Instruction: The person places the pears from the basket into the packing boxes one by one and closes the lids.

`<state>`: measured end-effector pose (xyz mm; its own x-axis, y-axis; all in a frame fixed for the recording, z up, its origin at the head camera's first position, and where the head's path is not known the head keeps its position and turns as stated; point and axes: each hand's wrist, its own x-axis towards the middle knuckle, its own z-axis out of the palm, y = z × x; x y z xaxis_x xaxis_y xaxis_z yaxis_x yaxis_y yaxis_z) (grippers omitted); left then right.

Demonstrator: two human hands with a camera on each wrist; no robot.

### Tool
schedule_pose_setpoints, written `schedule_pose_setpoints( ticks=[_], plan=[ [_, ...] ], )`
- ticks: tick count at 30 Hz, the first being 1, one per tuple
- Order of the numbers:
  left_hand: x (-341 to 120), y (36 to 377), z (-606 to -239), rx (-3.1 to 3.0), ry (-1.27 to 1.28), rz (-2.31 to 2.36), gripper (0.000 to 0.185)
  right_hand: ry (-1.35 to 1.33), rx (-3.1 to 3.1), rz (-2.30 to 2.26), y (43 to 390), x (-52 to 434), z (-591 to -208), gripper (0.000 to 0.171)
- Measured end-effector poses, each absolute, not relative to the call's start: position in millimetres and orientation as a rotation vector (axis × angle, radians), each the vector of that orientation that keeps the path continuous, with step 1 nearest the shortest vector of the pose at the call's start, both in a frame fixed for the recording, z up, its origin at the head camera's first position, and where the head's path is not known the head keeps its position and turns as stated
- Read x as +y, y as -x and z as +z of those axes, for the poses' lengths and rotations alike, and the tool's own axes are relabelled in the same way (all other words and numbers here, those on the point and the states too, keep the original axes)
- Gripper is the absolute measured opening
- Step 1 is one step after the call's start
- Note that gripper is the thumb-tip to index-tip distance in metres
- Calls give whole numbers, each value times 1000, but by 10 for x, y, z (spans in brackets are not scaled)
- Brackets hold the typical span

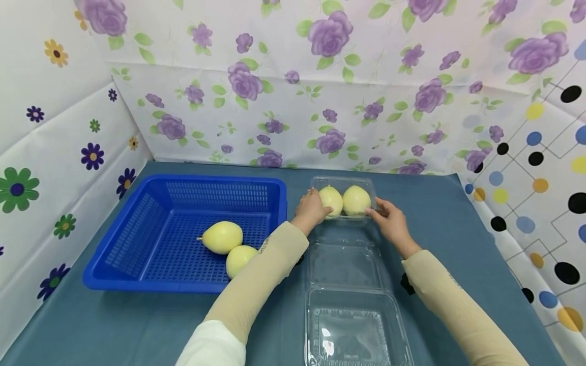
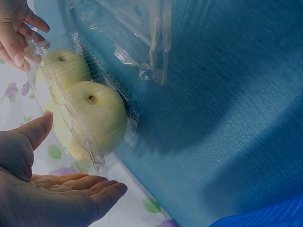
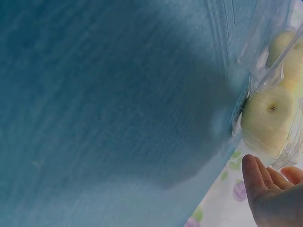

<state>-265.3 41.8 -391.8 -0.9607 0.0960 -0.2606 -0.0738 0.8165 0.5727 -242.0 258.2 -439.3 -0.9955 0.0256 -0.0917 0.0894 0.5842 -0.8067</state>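
Two pale yellow, pear-like fruits [image 1: 356,201] sit side by side inside a clear plastic clamshell box [image 1: 350,182] near the back wall. My left hand [image 1: 313,209] is at the box's left side, thumb and fingers spread around its near corner [image 2: 97,165]. At the opposite end is my right hand [image 1: 389,222], its thumb by the front corner and its fingers extended along the side [image 3: 272,182]. Toward me lies a second clear clamshell [image 1: 352,328], unfolded, with its lid part away from me.
To the left stands a blue plastic basket [image 1: 137,284] with two more yellow fruits [image 1: 223,237], one partly behind my left sleeve. Blue-green cloth [image 1: 458,244] covers the table. Patterned sheets [image 1: 293,117] hang at the back and both sides.
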Motion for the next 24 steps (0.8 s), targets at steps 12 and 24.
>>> schedule_pose_setpoints(
  ticks=[12, 24],
  plan=[
    [432, 2746, -3953, 2727, -4, 872, 75, -113, 2717, -1377, 2508, 2590, -4403, 68],
    [430, 2826, -3927, 2718, 7, 904, 76, -88, 2733, -1369, 2601, 2583, -4371, 66]
  ],
)
